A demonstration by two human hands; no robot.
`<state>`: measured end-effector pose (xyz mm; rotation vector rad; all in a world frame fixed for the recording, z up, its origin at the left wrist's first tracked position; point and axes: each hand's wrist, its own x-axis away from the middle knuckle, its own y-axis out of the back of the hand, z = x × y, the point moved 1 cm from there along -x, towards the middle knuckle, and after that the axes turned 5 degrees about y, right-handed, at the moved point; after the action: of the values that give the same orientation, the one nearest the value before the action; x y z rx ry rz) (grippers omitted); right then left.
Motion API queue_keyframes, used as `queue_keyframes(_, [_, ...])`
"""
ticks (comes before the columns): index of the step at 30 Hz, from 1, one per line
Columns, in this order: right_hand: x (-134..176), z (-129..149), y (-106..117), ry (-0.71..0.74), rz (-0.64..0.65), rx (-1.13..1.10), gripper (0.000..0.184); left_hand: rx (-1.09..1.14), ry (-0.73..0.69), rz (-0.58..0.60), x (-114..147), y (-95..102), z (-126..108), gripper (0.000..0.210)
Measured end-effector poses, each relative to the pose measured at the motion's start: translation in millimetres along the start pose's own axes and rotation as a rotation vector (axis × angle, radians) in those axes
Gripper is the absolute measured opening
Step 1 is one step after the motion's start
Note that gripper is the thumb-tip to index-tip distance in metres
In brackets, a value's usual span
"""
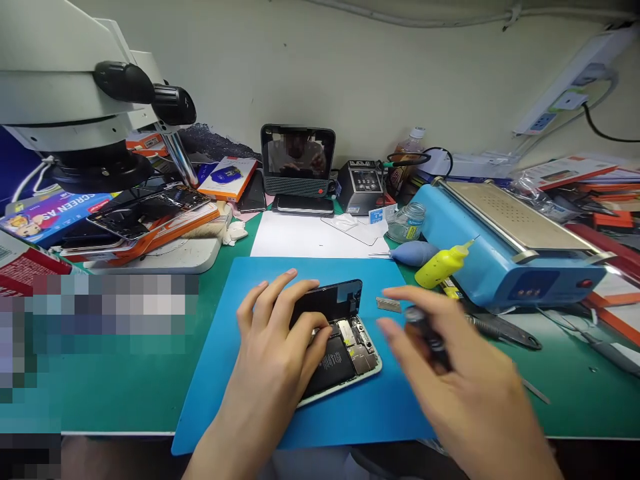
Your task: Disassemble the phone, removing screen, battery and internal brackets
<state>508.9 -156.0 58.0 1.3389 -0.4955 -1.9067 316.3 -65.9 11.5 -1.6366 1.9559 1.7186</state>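
An opened smartphone (350, 353) lies on a blue mat (215, 373), its black battery and metal shields exposed. Its screen panel (330, 300) is tilted up along the far side. My left hand (275, 340) grips this panel, fingers behind it and thumb near the phone's inside. To the right of the phone, my right hand (450, 353) is above the mat with a short dark cylindrical tool (427, 333) held in the palm, blurred. The thumb and index finger of that hand are apart. A small metal blade-like piece (389, 305) lies on the mat just beyond.
A blue heating plate machine (500, 247) stands at right, near a yellow needle bottle (443, 267), a blue air blower (414, 253) and a glass jar (407, 222). A microscope (100, 107) overhangs the left side above stacked phones and boxes (145, 220). A display device (299, 160) stands behind.
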Motion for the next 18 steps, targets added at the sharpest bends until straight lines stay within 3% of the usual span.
queue_keyframes(2, [1.9, 2.1, -3.0, 0.088, 0.154, 0.164, 0.03, -0.008, -0.011, 0.017, -0.8, 1.0, 0.0, 0.014])
queue_keyframes(7, [10.4, 12.4, -21.3, 0.201, 0.196, 0.42, 0.048, 0.016, 0.007, -0.024, -2.9, 0.9, -2.1, 0.018])
queue_keyframes(14, [12.5, 24.7, -31.6, 0.172, 0.261, 0.533, 0.041, 0.019, 0.012, -0.017, -2.5, 1.2, -2.9, 0.019])
queue_keyframes(18, [12.3, 31.6, -34.6, 0.115, 0.266, 0.581, 0.027, 0.024, 0.005, -0.024, -2.4, 0.3, -2.8, 0.018])
